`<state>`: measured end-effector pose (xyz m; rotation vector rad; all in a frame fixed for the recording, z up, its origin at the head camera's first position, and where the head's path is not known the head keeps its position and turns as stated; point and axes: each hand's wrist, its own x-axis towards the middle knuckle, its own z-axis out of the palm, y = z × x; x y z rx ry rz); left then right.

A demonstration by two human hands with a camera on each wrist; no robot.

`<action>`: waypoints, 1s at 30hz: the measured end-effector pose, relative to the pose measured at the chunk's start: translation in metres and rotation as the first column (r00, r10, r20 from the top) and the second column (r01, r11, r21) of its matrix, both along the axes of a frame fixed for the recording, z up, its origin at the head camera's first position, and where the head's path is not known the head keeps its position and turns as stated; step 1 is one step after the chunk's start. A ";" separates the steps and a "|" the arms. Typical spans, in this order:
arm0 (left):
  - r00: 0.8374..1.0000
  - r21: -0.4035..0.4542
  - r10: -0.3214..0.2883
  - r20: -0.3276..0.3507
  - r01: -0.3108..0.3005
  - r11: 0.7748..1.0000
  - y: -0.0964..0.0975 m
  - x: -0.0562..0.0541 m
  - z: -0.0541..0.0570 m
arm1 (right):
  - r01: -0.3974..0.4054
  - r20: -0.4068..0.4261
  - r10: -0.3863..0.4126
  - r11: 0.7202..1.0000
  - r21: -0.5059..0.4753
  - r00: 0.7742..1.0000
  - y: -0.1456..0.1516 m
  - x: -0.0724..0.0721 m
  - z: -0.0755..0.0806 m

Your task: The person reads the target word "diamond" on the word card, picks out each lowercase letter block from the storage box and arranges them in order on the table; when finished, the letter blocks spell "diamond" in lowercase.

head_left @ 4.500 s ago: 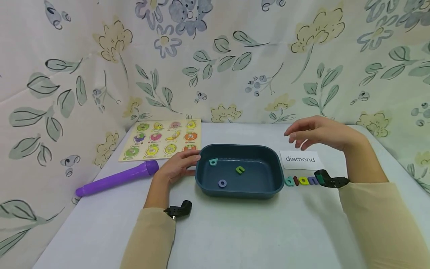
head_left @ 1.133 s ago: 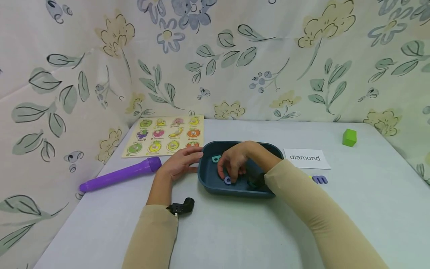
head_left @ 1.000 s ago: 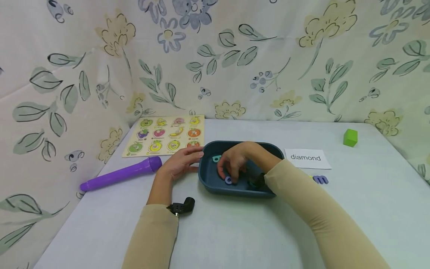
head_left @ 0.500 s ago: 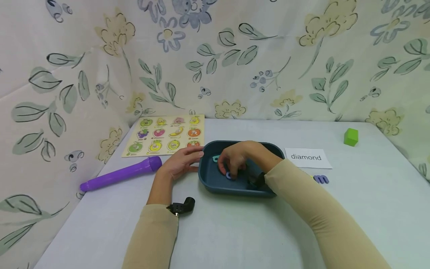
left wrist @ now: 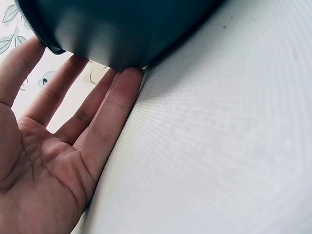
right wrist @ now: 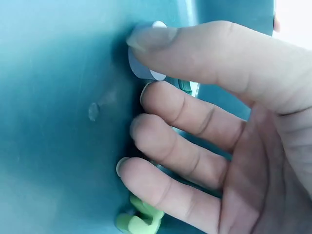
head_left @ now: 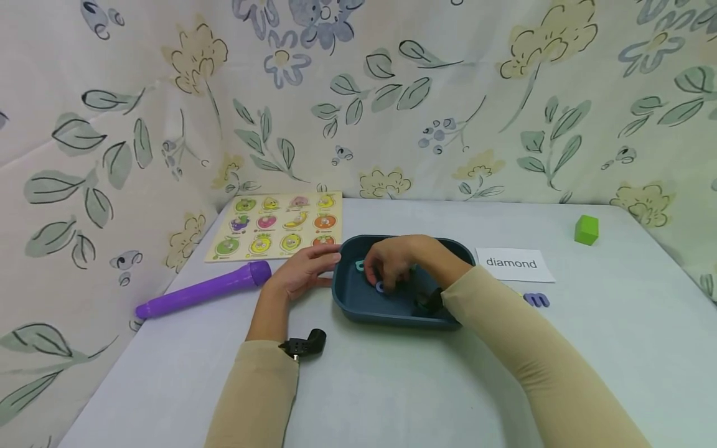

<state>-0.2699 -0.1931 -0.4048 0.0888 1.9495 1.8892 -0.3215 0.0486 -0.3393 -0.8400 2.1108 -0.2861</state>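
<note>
My right hand (head_left: 392,258) reaches into the dark blue tray (head_left: 386,319) with bent fingers. Its thumb lies on a small purple letter o (right wrist: 141,69), pinching it low over the tray floor; the index finger is hidden in the right wrist view. Below the little finger there, a green letter n (right wrist: 141,222) lies on the floor. A teal letter (head_left: 360,266) is partly covered behind my right fingers in the head view. On the tray's left end rests my left hand (head_left: 299,274), its extended fingers touching the outer wall, as the left wrist view shows.
Right of the tray lies a card reading "diamond" (head_left: 515,265). A purple letter m (head_left: 536,300) sits in front of it, other letters hidden by the sleeve. A green block (head_left: 586,229) stands back right. Left are a purple toy microphone (head_left: 204,289) and a fruit board (head_left: 277,247).
My right hand has come from above the card into the tray. Over the last second the letter o has shifted slightly toward the back with the fingers. The left hand has stayed put.
</note>
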 end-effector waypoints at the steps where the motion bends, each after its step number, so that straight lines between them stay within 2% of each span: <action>1: 1.000 0.000 -0.001 -0.001 0.001 1.000 0.000 0.000 0.000 | -0.003 -0.015 0.003 1.000 -0.001 1.000 0.000 0.000 0.000; 5: 1.000 0.005 -0.004 0.003 0.004 1.000 0.000 -0.001 -0.001 | -0.008 -0.042 0.008 1.000 -0.007 0.999 0.000 0.000 0.001; 8: 1.000 0.004 -0.012 0.001 0.012 1.000 0.000 -0.001 0.000 | 0.003 -0.041 -0.005 0.999 -0.049 0.999 0.002 -0.001 0.002; 13: 1.000 0.010 -0.008 0.000 0.008 1.000 0.001 -0.001 0.002 | 0.022 -0.017 -0.025 0.989 -0.146 1.000 0.007 -0.004 0.006; 19: 1.000 0.015 -0.005 0.000 0.005 1.000 0.001 0.000 0.003 | 0.044 0.026 -0.040 0.979 -0.199 0.999 0.012 -0.005 0.011; 27: 1.000 -0.006 -0.001 0.004 0.001 1.000 0.000 0.001 0.000 | 0.114 0.050 -0.104 0.958 -0.264 0.993 0.023 -0.004 0.020; 30: 1.000 -0.013 0.000 0.003 0.000 1.000 0.000 0.000 0.001 | 0.126 0.055 -0.114 0.938 -0.322 0.992 0.029 -0.005 0.025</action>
